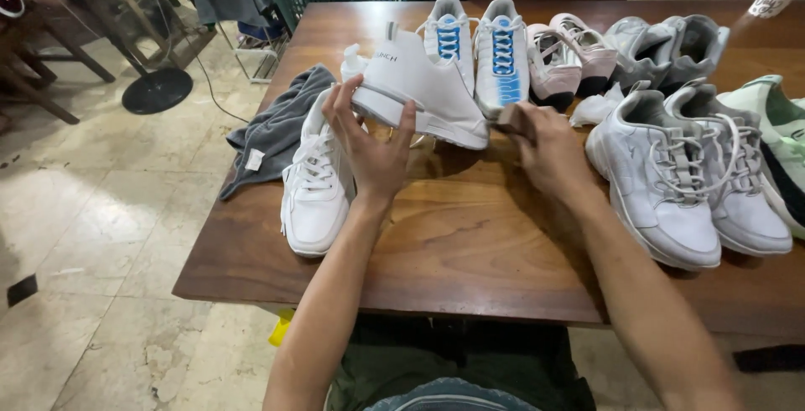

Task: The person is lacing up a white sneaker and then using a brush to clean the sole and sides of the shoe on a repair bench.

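Forearms reach out over the wooden table (470, 235). Left hand (369, 138) grips a white sneaker (423, 84) by its heel, tilted above the tabletop. Right hand (549, 151) closes around a small brown block (513, 117), mostly hidden by fingers, pressed at the toe. Far-right shoes are cut off.
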